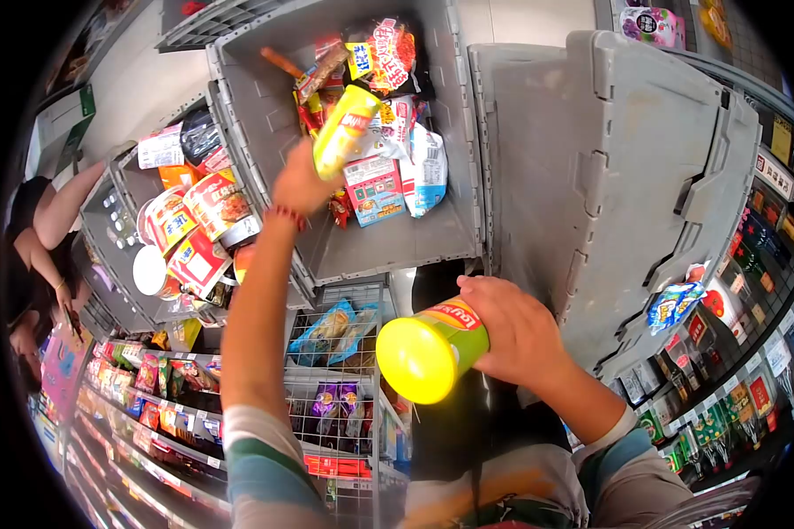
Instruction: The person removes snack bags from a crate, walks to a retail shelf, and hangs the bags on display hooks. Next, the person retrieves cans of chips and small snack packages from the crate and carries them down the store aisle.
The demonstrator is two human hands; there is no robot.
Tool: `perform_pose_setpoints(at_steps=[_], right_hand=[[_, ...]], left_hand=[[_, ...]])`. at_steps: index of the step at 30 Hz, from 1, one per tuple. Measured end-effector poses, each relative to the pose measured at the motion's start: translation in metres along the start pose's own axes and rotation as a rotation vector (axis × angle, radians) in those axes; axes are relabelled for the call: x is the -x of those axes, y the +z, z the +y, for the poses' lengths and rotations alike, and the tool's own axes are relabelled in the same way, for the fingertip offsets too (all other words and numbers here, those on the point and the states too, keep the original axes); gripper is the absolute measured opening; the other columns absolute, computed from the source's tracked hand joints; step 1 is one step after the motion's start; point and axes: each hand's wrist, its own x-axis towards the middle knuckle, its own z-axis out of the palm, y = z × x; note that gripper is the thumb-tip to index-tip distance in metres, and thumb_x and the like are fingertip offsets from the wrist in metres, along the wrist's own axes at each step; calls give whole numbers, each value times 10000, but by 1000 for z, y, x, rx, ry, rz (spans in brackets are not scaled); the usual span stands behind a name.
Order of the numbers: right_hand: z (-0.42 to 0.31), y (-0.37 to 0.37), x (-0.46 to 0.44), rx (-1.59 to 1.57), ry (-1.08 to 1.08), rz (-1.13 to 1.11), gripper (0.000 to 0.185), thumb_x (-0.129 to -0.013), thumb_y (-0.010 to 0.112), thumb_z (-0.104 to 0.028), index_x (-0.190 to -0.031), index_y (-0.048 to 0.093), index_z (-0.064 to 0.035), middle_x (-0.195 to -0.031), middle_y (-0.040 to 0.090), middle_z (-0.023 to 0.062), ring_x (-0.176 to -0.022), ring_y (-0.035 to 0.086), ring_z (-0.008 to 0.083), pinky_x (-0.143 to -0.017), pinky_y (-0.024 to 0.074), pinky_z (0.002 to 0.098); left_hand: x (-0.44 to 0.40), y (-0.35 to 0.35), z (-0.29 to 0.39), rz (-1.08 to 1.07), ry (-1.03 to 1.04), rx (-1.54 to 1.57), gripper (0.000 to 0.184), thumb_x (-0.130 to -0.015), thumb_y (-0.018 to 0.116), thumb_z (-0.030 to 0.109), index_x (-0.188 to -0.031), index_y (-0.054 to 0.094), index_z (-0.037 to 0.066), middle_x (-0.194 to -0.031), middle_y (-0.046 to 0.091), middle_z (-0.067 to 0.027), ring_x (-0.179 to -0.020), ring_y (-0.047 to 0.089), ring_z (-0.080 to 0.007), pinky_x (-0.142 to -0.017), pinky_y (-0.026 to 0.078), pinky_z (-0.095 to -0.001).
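My left hand (302, 178) reaches over the open grey crate (370, 251) and grips a slim yellow-green chip canister (345, 132), slightly blurred. Below that canister lie a pink-and-blue box (375, 192), a white-and-blue bag (426, 172) and a red-and-white snack bag (392, 55). Close to my body, my right hand (519, 328) is wrapped round a Lay's chip canister (469, 319). Its yellow lid (417, 360) faces left and toward the camera, and the canister is tilted. The palm sides of both hands are hidden.
Left of the crate, another bin (128, 189) holds several instant noodle cups (205, 204). A folded grey crate lid (538, 159) stands at the right. Snack shelves (163, 401) line the lower left, bottle shelves (706, 423) the right. Another person's arm (48, 256) shows at far left.
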Motion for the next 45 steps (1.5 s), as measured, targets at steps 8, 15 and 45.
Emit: perform_pose_setpoints(at_steps=[8, 15, 45], right_hand=[[-19, -9, 8, -1012, 400, -62, 732, -677, 934, -213, -1287, 582, -17, -1274, 625, 115, -1145, 627, 228, -974, 498, 368], [-44, -15, 35, -1751, 706, -148, 785, -809, 806, -196, -1461, 415, -1, -1264, 644, 118, -1165, 626, 219, -1002, 496, 389], [-55, 70, -86, 35, 476, -320, 527, -1025, 475, -482, -1119, 646, 7, -1070, 681, 259, -994, 654, 419, -871, 509, 463]], left_hand=[[210, 19, 103, -485, 23, 1484, 816, -762, 837, 107, -1453, 408, 39, -1341, 571, -112, -1171, 610, -222, -979, 518, -409], [283, 48, 144, -618, 126, 1820, 1081, -678, 914, 257, -1539, 311, 1, -1523, 443, -103, -1409, 416, -223, -1152, 350, -406], [346, 164, 147, 241, -16, 2161, 894, -750, 769, 627, -1338, 478, 20, -1246, 564, -149, -1168, 580, -283, -1008, 492, -414]])
